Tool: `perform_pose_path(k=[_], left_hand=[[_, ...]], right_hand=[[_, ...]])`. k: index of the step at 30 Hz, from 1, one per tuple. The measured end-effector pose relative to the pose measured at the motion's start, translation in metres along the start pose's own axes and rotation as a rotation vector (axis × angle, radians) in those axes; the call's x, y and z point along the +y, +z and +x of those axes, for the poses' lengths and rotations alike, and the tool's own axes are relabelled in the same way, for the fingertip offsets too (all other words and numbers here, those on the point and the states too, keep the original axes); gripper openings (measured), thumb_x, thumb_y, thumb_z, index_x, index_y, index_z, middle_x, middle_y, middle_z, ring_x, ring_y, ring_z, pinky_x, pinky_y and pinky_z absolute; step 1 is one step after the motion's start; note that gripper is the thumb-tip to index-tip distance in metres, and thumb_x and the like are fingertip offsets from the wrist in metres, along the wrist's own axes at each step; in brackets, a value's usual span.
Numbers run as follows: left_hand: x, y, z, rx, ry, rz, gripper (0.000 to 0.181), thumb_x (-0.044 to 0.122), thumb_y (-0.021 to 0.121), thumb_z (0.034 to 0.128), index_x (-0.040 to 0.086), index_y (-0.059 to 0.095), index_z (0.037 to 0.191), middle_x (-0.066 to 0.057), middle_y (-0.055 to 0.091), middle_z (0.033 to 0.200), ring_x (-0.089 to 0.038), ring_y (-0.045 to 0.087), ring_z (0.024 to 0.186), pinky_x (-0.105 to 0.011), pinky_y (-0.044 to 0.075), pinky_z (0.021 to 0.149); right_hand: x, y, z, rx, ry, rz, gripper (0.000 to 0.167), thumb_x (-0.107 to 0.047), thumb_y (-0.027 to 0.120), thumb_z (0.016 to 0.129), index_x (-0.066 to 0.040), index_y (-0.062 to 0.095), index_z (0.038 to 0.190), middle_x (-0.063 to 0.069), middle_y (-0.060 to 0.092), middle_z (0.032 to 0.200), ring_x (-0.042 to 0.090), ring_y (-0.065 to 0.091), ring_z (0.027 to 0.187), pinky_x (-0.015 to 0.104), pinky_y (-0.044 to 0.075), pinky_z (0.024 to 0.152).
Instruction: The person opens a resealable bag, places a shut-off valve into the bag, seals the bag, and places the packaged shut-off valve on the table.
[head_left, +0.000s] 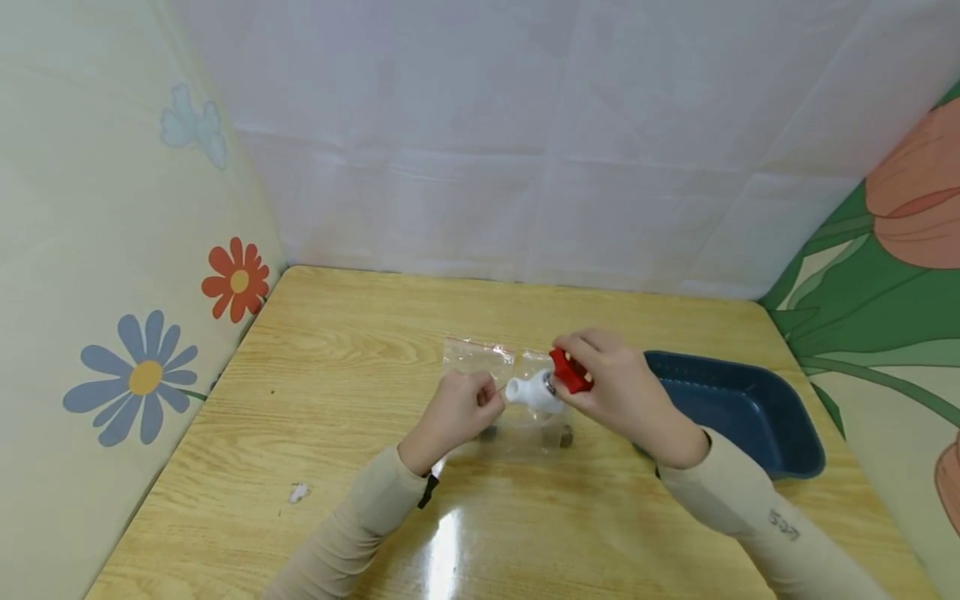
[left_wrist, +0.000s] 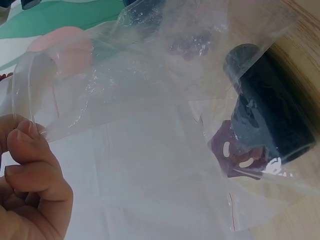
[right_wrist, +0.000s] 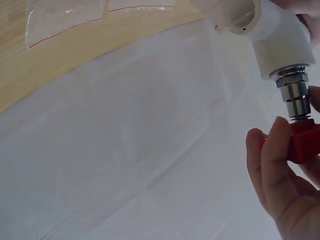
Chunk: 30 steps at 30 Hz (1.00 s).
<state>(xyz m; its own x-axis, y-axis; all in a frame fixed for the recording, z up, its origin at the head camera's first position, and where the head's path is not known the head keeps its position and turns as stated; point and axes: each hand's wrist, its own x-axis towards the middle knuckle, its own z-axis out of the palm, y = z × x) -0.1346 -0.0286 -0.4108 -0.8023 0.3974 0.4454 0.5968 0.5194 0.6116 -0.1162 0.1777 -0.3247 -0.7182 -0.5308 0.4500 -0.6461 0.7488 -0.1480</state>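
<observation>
My right hand (head_left: 618,379) grips the red star-shaped knob (head_left: 570,372) of a white plastic valve (head_left: 536,392). In the right wrist view a metal stem (right_wrist: 295,95) joins the knob to the white valve body (right_wrist: 282,42), whose round opening faces the camera. Thumb and finger of my left hand (left_wrist: 35,175) pinch the edge of a clear plastic bag (left_wrist: 115,85), which stretches out from them. Left of the valve, that hand (head_left: 457,408) is raised above the table. A dark pipe piece (left_wrist: 270,105) and a dark red star-shaped knob (left_wrist: 237,155) show through clear plastic.
Clear zip bags (head_left: 476,354) with red seal lines lie on the wooden table (head_left: 360,342) behind the hands. On the right stands a dark blue tray (head_left: 795,417). A small white patch (head_left: 298,492) marks the table at the left. A pale cloth wall (head_left: 450,200) closes the back.
</observation>
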Motion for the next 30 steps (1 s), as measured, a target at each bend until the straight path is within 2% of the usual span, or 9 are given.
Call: perform_pose_path(k=[10, 15, 19, 24, 30], left_hand=[[0.000, 0.000, 0.001, 0.008, 0.016, 0.008, 0.017, 0.001, 0.060, 0.0707, 0.008, 0.053, 0.057, 0.005, 0.050, 0.049, 0.001, 0.037, 0.042, -0.013, 0.034, 0.038], [0.001, 0.000, 0.001, -0.010, 0.006, -0.007, 0.016, -0.001, 0.059, 0.0706, 0.007, 0.054, 0.058, 0.004, 0.050, 0.049, 0.001, 0.038, 0.042, -0.014, 0.036, 0.039], [0.001, -0.001, 0.001, -0.021, -0.003, -0.018, 0.015, -0.002, 0.059, 0.0710, 0.007, 0.054, 0.059, 0.004, 0.050, 0.050, 0.001, 0.038, 0.042, -0.014, 0.036, 0.039], [0.001, 0.001, 0.001, -0.019, 0.006, -0.011, 0.016, -0.002, 0.058, 0.0706, 0.007, 0.054, 0.059, 0.005, 0.050, 0.050, 0.000, 0.038, 0.043, -0.014, 0.036, 0.039], [0.000, 0.001, 0.001, -0.015, 0.004, -0.004, 0.017, -0.002, 0.058, 0.0693, 0.008, 0.052, 0.057, 0.005, 0.049, 0.049, 0.000, 0.038, 0.044, -0.014, 0.034, 0.040]], right_hand=[[-0.007, 0.010, 0.001, -0.063, -0.058, -0.103, 0.039, -0.015, 0.076, 0.070, 0.000, 0.062, 0.103, 0.014, 0.060, 0.094, 0.026, 0.058, 0.080, 0.034, 0.053, 0.063], [-0.009, 0.015, 0.001, -0.082, -0.072, -0.080, 0.038, -0.016, 0.076, 0.069, -0.001, 0.063, 0.102, 0.012, 0.060, 0.092, 0.025, 0.057, 0.079, 0.034, 0.051, 0.064], [-0.010, 0.019, 0.001, -0.105, -0.057, -0.051, 0.041, -0.024, 0.077, 0.069, -0.003, 0.063, 0.101, 0.010, 0.060, 0.089, 0.024, 0.055, 0.076, 0.033, 0.049, 0.063], [-0.012, 0.022, 0.003, -0.205, -0.015, 0.002, 0.045, -0.030, 0.079, 0.067, -0.007, 0.061, 0.101, 0.007, 0.056, 0.086, 0.019, 0.051, 0.073, 0.029, 0.045, 0.060], [-0.011, 0.020, 0.005, -0.402, 0.089, 0.141, 0.045, -0.013, 0.080, 0.065, -0.006, 0.059, 0.104, 0.008, 0.058, 0.093, 0.020, 0.054, 0.079, 0.029, 0.049, 0.063]])
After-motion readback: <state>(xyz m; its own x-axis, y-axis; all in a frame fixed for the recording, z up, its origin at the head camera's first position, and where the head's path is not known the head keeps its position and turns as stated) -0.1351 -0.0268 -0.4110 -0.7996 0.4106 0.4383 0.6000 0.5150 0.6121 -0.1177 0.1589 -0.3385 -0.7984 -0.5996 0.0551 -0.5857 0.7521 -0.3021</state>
